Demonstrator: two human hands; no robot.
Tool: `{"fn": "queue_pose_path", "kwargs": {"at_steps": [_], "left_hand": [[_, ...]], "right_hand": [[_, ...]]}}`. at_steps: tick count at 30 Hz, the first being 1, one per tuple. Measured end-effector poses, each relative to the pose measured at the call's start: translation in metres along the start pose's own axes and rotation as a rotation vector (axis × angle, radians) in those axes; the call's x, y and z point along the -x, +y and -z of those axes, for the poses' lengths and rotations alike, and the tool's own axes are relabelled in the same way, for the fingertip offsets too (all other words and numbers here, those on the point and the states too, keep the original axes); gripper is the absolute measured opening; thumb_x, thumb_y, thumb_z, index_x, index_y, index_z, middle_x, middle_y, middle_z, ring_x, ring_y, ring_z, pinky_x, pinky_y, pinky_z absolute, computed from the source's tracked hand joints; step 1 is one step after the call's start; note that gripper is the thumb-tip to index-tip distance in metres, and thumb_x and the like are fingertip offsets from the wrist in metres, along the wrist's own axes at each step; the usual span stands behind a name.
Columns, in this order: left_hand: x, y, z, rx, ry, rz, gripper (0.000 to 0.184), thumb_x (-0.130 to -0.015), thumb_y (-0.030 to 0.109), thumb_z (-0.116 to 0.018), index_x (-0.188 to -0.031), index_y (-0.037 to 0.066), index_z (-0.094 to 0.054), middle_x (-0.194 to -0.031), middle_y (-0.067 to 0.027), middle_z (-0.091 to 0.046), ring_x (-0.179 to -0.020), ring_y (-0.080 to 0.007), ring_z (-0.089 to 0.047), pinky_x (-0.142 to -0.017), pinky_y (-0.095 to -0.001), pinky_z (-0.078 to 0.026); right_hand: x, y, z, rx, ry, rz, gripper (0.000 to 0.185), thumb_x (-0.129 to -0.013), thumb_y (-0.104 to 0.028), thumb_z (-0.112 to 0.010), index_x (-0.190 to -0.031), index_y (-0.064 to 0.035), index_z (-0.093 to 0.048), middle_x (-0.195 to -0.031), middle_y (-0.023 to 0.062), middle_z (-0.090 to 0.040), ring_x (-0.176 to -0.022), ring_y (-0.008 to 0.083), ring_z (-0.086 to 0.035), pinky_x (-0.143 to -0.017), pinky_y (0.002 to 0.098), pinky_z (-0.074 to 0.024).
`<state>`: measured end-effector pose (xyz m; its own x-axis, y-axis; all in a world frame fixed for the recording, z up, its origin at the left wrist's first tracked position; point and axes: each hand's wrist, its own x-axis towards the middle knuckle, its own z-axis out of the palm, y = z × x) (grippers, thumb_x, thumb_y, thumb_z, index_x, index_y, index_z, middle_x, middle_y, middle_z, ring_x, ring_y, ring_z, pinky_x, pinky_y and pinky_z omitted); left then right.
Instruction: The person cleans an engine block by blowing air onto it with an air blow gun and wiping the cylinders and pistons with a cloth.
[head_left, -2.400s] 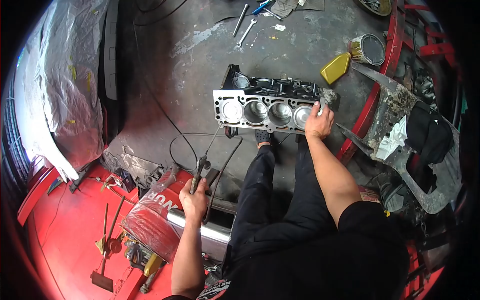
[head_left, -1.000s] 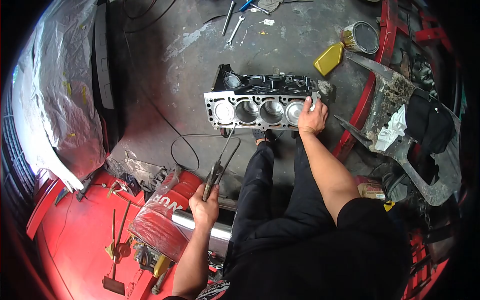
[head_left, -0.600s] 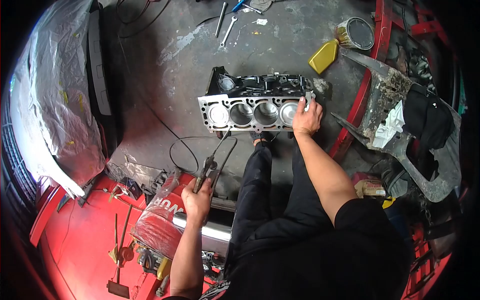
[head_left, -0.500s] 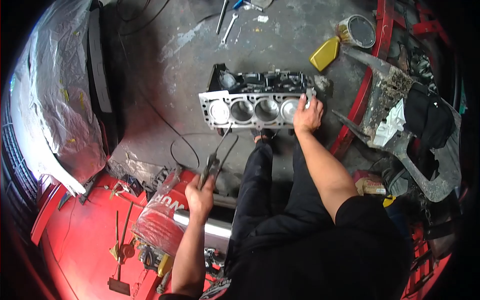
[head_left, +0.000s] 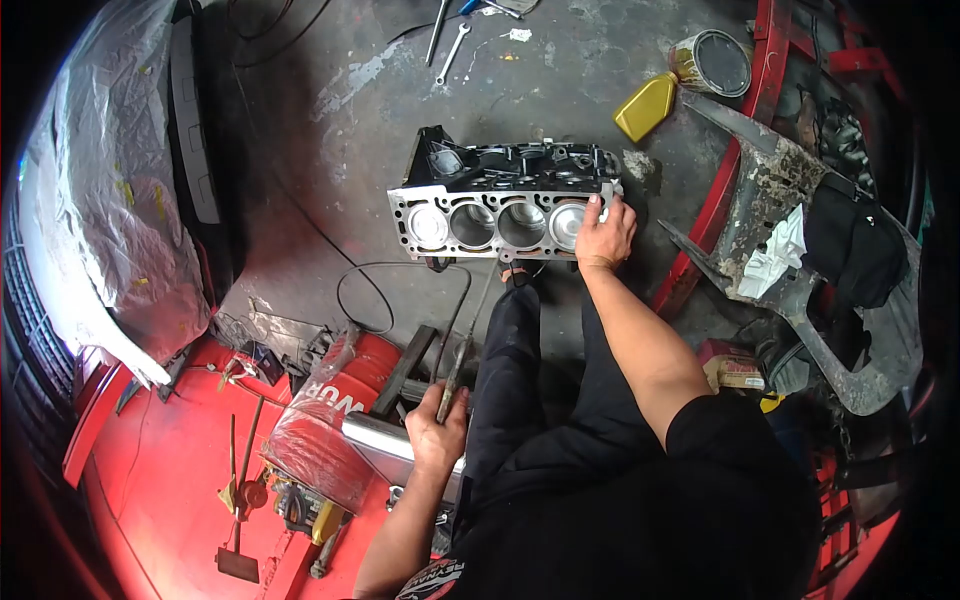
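An engine block [head_left: 497, 224] stands on the floor before me, its bare metal face with several round cylinder bores turned up towards me. On its right end rests my right hand [head_left: 606, 236], thumb and fingers curled over the edge of the block. Lower down, my left hand [head_left: 437, 436] is closed around what looks like an air blow gun [head_left: 456, 372], with a long thin nozzle. The nozzle points up towards the block's lower edge. A black hose [head_left: 466, 290] runs beside it to the hand.
Wrenches [head_left: 453, 55] lie on the floor beyond the block. A gold bottle [head_left: 645, 107] and a round can [head_left: 712, 64] are at upper right, near a red frame [head_left: 706, 222] and a dirty metal part [head_left: 850, 370]. A red drum [head_left: 352, 385] is at lower left.
My left hand has drawn down and to the right with the blow gun, away from the block. My right hand stays on the block's right end. The view has shifted slightly.
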<state>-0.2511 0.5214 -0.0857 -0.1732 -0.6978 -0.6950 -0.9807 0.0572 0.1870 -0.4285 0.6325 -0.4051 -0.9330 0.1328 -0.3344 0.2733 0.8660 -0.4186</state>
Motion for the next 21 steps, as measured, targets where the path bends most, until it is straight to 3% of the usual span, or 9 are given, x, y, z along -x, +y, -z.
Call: {"fn": "queue_pose_path", "kwargs": {"at_steps": [1, 9, 11, 21], "left_hand": [[0.001, 0.002, 0.001, -0.018, -0.008, 0.068, 0.023, -0.090, 0.019, -0.072, -0.103, 0.000, -0.068, -0.074, -0.0162, -0.068, -0.064, -0.0203, -0.065, -0.064, -0.0333, -0.051], [0.001, 0.029, -0.004, -0.052, 0.075, 0.033, 0.022, -0.089, 0.020, -0.073, -0.096, 0.000, -0.068, -0.069, -0.0141, -0.065, -0.059, -0.0172, -0.058, -0.061, -0.0331, -0.048], [-0.001, 0.035, -0.001, -0.053, 0.082, 0.046, 0.021, -0.089, 0.017, -0.071, -0.082, -0.002, -0.065, -0.061, -0.0066, -0.058, -0.061, -0.0125, -0.053, -0.060, -0.0308, -0.044], [-0.052, 0.070, 0.004, -0.179, -0.002, 0.033, 0.024, -0.088, 0.023, -0.070, -0.084, 0.000, -0.069, -0.064, -0.0063, -0.064, -0.059, -0.0148, -0.058, -0.060, -0.0327, -0.046]], "right_hand": [[0.001, 0.002, 0.000, 0.005, -0.004, -0.001, 0.053, -0.095, -0.052, -0.054, -0.126, -0.0089, -0.060, -0.122, 0.0134, -0.057, -0.115, 0.0373, -0.053, -0.096, 0.0503, -0.0441], [-0.005, 0.007, 0.001, -0.042, -0.019, 0.072, 0.053, -0.095, -0.050, -0.056, -0.125, -0.0070, -0.059, -0.122, 0.0152, -0.056, -0.115, 0.0383, -0.052, -0.096, 0.0502, -0.0434], [-0.003, 0.008, 0.001, -0.046, -0.033, 0.077, 0.053, -0.095, -0.050, -0.056, -0.125, -0.0069, -0.058, -0.122, 0.0153, -0.055, -0.115, 0.0385, -0.052, -0.096, 0.0503, -0.0435], [-0.002, 0.011, 0.003, -0.033, -0.047, 0.115, 0.051, -0.095, -0.048, -0.056, -0.125, -0.0071, -0.057, -0.123, 0.0162, -0.054, -0.113, 0.0399, -0.052, -0.094, 0.0515, -0.0445]]}}
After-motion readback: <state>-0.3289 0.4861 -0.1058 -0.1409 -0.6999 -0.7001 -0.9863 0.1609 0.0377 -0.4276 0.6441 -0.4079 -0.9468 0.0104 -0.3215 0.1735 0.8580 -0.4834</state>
